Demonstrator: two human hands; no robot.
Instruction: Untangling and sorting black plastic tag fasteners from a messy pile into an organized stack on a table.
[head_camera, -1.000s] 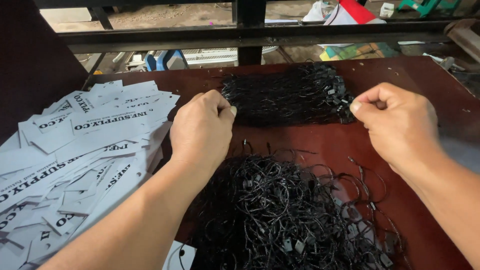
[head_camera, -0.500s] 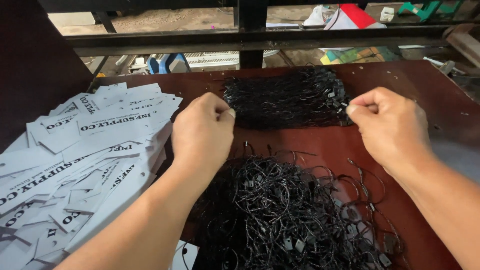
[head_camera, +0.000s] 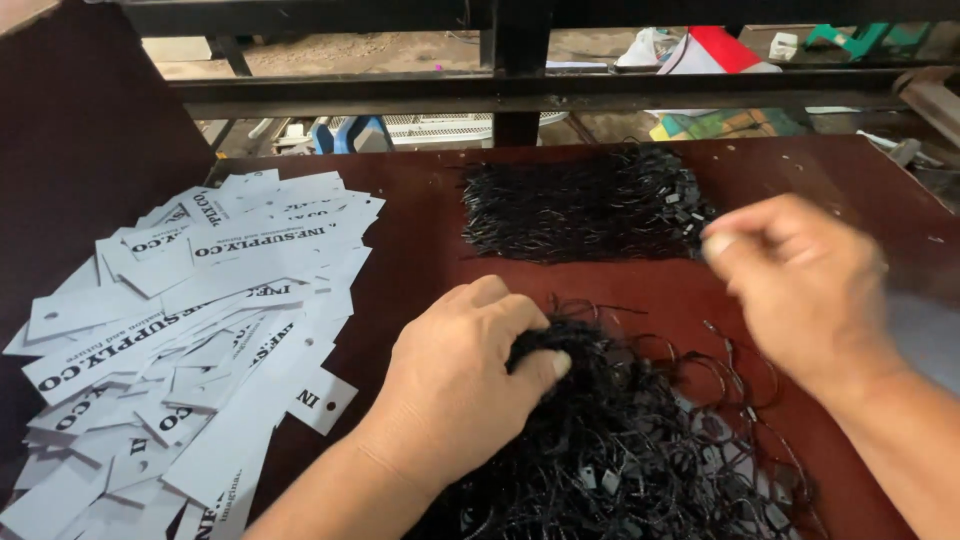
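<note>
My left hand (head_camera: 463, 372) rests on the near tangled heap of black string loops (head_camera: 640, 450), with fingers and thumb closed on a clump of strings. My right hand (head_camera: 800, 285) is blurred with motion, hovering above the right side of that heap, fingers curled near the right end of a tidy bundle of straightened black strings (head_camera: 585, 205) at the back of the dark red table (head_camera: 420, 250). Whether the right hand holds a string I cannot tell. A wide pile of white printed paper tags (head_camera: 180, 340) lies to the left.
A black metal rail (head_camera: 520, 90) runs along the far edge of the table. Beyond it, on the ground, lie mixed items, among them a red and white bag (head_camera: 700, 50). A dark panel (head_camera: 80, 150) stands at the left.
My left hand has dropped from beside the back bundle down onto the near heap and closed on strings. The right hand has moved nearer and lower, away from the bundle.
</note>
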